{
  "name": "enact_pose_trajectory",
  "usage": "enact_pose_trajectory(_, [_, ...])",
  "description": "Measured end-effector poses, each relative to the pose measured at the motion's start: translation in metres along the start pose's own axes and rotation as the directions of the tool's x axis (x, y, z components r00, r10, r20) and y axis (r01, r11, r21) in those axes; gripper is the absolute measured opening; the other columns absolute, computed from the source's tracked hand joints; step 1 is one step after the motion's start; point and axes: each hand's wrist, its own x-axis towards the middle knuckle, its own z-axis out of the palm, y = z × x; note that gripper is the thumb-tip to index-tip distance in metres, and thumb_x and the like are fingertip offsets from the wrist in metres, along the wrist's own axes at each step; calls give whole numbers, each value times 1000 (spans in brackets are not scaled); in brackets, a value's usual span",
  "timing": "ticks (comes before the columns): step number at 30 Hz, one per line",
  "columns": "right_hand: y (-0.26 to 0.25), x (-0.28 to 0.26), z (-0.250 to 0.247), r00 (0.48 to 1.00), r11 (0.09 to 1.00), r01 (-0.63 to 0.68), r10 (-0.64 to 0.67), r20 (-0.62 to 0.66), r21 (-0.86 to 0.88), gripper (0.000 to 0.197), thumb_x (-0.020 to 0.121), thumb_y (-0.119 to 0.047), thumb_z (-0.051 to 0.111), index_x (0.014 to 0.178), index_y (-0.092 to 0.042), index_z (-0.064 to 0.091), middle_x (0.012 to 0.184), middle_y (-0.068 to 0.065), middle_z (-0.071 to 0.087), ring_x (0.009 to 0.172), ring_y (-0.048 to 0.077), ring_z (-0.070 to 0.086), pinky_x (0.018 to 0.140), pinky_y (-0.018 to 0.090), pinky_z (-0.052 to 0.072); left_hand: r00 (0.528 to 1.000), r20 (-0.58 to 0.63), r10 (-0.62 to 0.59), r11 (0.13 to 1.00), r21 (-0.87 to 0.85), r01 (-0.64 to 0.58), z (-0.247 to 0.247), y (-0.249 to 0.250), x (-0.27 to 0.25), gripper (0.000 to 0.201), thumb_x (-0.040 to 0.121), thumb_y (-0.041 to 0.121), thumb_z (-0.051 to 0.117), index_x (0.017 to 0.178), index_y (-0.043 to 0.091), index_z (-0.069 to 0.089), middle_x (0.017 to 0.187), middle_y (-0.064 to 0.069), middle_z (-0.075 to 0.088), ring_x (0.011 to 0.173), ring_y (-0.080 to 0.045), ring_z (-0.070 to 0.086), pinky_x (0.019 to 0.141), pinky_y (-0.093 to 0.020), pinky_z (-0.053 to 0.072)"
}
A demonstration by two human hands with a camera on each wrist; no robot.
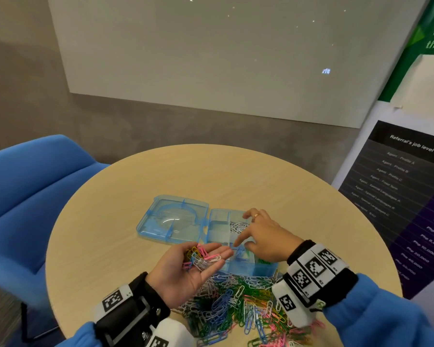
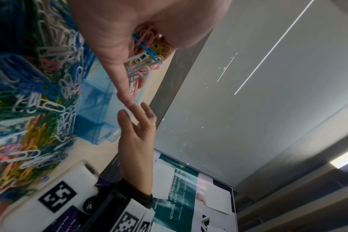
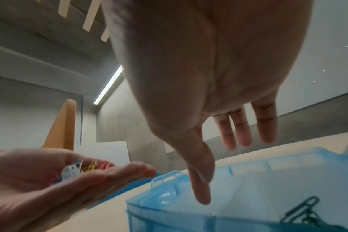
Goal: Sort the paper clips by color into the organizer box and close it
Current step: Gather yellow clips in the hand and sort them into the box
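A clear blue organizer box lies open on the round table, its lid folded flat to the left. White clips fill one far compartment, and green clips lie in a near one. My left hand is palm up beside the box's near-left corner, carrying a mixed handful of clips in pink, yellow, white and blue. My right hand hovers over the compartments with fingers spread and straight, holding nothing I can see. The big mixed clip pile lies in front of the box.
The wooden table has bare surface behind and left of the box. A blue chair stands at the left. A printed banner stands close to the table's right edge.
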Motion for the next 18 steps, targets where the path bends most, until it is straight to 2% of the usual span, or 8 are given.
enact_pose_trajectory(3, [-3,8,-1,993,997,19,-11,115,-76,44,96,-13,46,126,-41,62,158,0,7,146,23,3,117,46,17,1000,14,27,1000,-6,-27,1,6,-2,42,101,17,34,123,-13,53,120,-32,61,107,-42,63,78,-52,52])
enact_pose_trajectory(5, [-3,11,0,980,992,22,3,197,-126,51,95,-9,42,130,-42,58,160,2,3,148,25,-2,118,48,15,999,17,37,999,-1,-37,1,8,-3,42,101,16,34,124,-13,53,120,-32,61,107,-41,63,78,-52,52])
enact_pose_trajectory(8, [-4,12,1,974,990,20,12,226,-140,53,95,-8,40,131,-43,57,160,3,6,147,25,1,118,47,16,999,22,39,999,13,-39,2,9,-5,42,101,16,33,125,-13,52,120,-31,61,106,-40,63,78,-51,52])
enact_pose_trajectory(14, [-3,5,-2,982,999,8,-1,188,-37,38,95,-14,45,113,-36,71,153,1,19,143,21,14,115,44,26,999,28,35,999,10,-36,1,10,-5,42,101,16,33,125,-13,52,121,-31,61,106,-40,64,79,-52,52])
enact_pose_trajectory(16, [-3,4,-2,988,1000,11,-12,151,8,33,98,-19,45,116,-31,71,152,3,22,143,21,15,115,43,26,999,23,38,999,13,-38,1,10,-5,42,101,17,33,125,-12,53,120,-31,61,107,-40,63,79,-52,52])
enact_pose_trajectory(18, [-1,6,-1,992,1000,2,0,130,-20,34,99,-21,44,124,-28,66,152,6,23,144,23,14,116,44,24,999,14,38,999,17,-38,2,9,-5,42,101,17,33,124,-12,53,120,-31,61,107,-41,63,78,-53,51])
